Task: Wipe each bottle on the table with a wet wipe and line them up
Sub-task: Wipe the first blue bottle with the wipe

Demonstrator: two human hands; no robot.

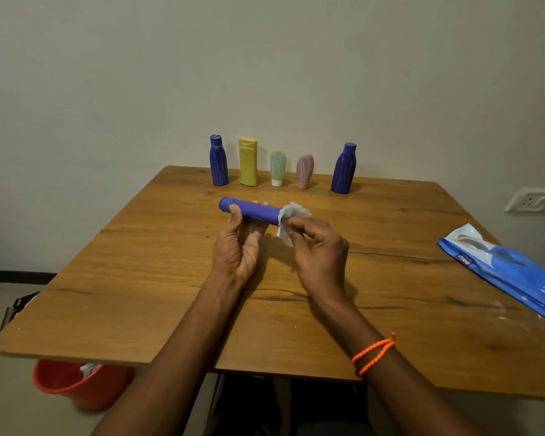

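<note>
Held level above the middle of the brown wood-grain counter: a long blue plastic cylinder bottle, lying sideways, lifted off the surface. Gripped near its left end by the left hand, palm up, thumb curled over the top and fingers wrapped behind and beneath. Pinched in the right hand, fingers bunched together around it: a crumpled white wet wipe, pressed against the bottle's right end. Orange beaded cord bracelet around the right wrist.

Lined up upright along the far edge of the counter, well apart from the hands, from left to right: a tall blue ribbed plastic bottle, a yellow flat-sided plastic bottle, a small pale green tube standing on its white cap, a small pink tube standing on its cap, and a second blue ribbed plastic bottle, tilted slightly in the wide view.

Lying flat at the right edge of the counter: a blue and white plastic wipes packet. Below the near left corner, on the floor: an orange plastic bucket with something white inside. On the wall at right: a white socket plate.
</note>
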